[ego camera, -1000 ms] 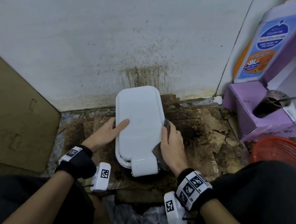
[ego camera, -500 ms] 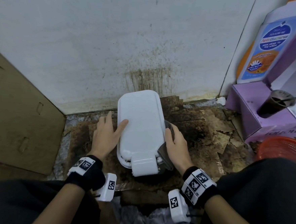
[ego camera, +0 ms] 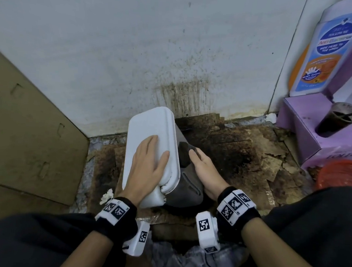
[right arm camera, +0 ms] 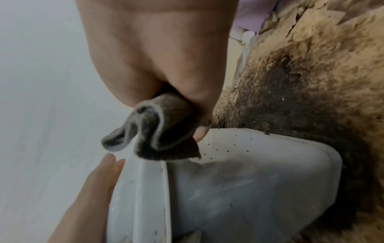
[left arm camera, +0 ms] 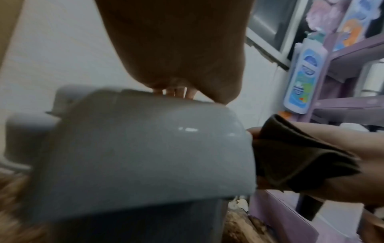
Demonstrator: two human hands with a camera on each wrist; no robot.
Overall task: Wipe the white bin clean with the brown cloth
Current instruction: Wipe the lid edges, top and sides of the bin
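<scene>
1. Where the white bin (ego camera: 149, 140) stands on the stained floor (ego camera: 242, 158), it is tilted and sits close to the wall (ego camera: 135, 47); open floor lies to its right, up to the purple box (ego camera: 308, 134).
2. Count: one bin, one brown cloth (right arm camera: 158, 131), two hands.
3. Left hand (ego camera: 147, 169) lies flat, fingers straight, on the bin lid.
4. Right hand (ego camera: 205, 173) pinches the folded cloth against the bin's right side.
5. Bin base is hidden; the left wrist view is blurred.
</scene>
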